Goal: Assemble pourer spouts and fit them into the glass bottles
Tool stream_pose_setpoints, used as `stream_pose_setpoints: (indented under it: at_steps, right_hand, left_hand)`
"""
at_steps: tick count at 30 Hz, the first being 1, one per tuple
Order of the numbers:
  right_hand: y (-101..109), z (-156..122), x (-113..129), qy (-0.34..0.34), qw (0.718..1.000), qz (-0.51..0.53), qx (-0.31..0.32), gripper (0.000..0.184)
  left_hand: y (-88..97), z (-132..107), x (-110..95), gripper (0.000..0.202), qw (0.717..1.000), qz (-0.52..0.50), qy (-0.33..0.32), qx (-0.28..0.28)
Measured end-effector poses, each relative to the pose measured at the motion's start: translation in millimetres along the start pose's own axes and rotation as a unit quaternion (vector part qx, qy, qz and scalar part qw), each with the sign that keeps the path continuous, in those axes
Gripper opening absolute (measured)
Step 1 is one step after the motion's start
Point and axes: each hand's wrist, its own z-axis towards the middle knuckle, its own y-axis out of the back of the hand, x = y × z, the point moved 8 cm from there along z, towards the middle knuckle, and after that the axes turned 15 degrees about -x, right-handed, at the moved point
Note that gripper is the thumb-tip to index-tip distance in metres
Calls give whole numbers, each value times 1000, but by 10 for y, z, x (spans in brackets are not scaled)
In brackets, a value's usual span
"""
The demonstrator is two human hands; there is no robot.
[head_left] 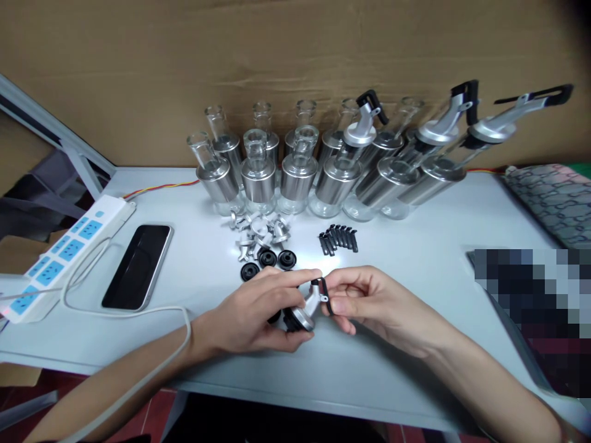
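My left hand (258,307) is closed around a silver pour spout (305,314) with a black base, tilted above the table. My right hand (364,301) pinches the black lever (324,292) at the spout's upper end, thumb against it. Just beyond my left hand lie several black ring-shaped caps (268,258), some partly hidden by it. A heap of loose silver spout pieces (261,231) sits behind those caps. To the right of the heap, several small black levers (339,239) lie in a row.
Glass bottles with metal sleeves (299,175) stand in two rows at the back; three carry spouts, one being this spout (360,132). A phone (137,267) and a power strip (64,258) lie left. A white cable (138,312) crosses my left forearm. Patterned fabric (549,203) is at right.
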Motion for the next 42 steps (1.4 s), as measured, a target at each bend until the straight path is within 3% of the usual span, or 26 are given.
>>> stream_pose_setpoints:
  at_steps: [7, 17, 23, 27, 31, 36, 42]
  right_hand:
    - [-203, -74, -78, -56, 985, 75, 145, 42]
    - [-199, -26, -75, -9, 990, 94, 106, 35]
    - [-213, -33, -36, 36, 989, 97, 106, 29]
    - [-161, -11, 14, 70, 992, 77, 64, 28]
    - [-156, -35, 49, 96, 992, 40, 67, 23]
    - [-156, -71, 47, 102, 991, 19, 84, 23]
    - [-130, -91, 62, 133, 987, -48, 71, 27]
  left_hand:
    - [-46, -18, -1, 23, 995, -80, 53, -16]
    - [-112, -97, 80, 25, 979, -156, 133, -16]
    - [-85, -79, 77, 26, 980, -158, 115, -25]
    - [-77, -58, 103, 23, 988, -118, 97, -23]
    - [-67, -33, 85, 21, 994, -84, 67, -20]
    - [-63, -12, 21, 22, 1000, -22, 7, -2]
    - [-82, 7, 10, 21, 999, 1, -22, 26]
